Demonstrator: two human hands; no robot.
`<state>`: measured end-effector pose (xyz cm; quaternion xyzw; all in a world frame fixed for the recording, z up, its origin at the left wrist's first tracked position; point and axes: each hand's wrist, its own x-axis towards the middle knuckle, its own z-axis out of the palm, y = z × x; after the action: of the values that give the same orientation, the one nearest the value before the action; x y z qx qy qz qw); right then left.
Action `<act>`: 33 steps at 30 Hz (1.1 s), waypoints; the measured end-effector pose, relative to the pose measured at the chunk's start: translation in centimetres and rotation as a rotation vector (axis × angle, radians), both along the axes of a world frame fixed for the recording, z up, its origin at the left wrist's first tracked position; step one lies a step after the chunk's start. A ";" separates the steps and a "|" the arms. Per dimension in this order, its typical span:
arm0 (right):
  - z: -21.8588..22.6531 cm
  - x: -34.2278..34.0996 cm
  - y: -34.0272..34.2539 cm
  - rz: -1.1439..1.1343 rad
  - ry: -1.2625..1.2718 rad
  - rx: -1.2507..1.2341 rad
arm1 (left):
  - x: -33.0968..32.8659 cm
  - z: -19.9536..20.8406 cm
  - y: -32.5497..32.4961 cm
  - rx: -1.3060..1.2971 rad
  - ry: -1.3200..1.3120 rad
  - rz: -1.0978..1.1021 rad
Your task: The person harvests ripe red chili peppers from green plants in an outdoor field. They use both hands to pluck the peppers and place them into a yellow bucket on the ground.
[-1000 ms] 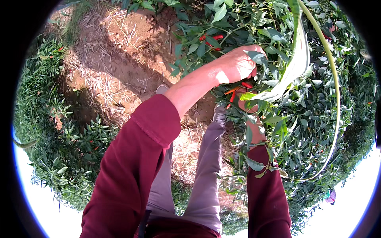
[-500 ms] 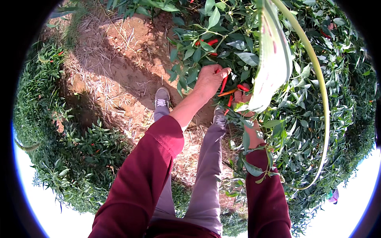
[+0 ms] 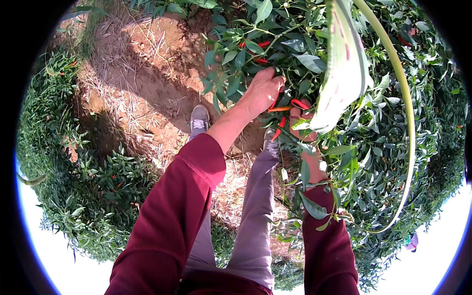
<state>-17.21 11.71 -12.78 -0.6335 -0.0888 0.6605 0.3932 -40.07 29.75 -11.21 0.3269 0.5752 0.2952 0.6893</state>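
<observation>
My left hand (image 3: pixel 263 92) reaches into a chili plant (image 3: pixel 275 46) with its fingers closed. A red chili pepper (image 3: pixel 273 104) shows beneath the fingertips. Just to the right, my right hand (image 3: pixel 302 126) is curled around several chili peppers. An orange chili (image 3: pixel 280 108) and a red chili (image 3: pixel 279 128) stick out of it to the left, and a bent red chili (image 3: pixel 300 104) lies at its top. Leaves and a large pale leaf (image 3: pixel 339 73) cover part of that hand. More red chilies (image 3: pixel 260 60) hang among the leaves beyond my left hand.
A long pale stem (image 3: pixel 404 98) arches close to the camera on the right. Dense chili plants (image 3: pixel 393 147) fill the right side, with another row (image 3: pixel 98 196) at left. Between them runs dry soil (image 3: pixel 147 93) with straw, where my shoes (image 3: pixel 199 118) stand.
My left hand has moved slightly farther into the plant, and less of the red chili at its fingers shows. My right hand keeps its place with the peppers.
</observation>
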 end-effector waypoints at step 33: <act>6.0 -7.2 9.3 -0.280 0.467 0.238 | 0.4 0.5 -8.1 -0.515 -0.389 0.072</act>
<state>-24.38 21.01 -6.77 -0.4200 0.0156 0.7126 0.5617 -39.63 21.64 -10.73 0.0585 0.4996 0.2213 0.8355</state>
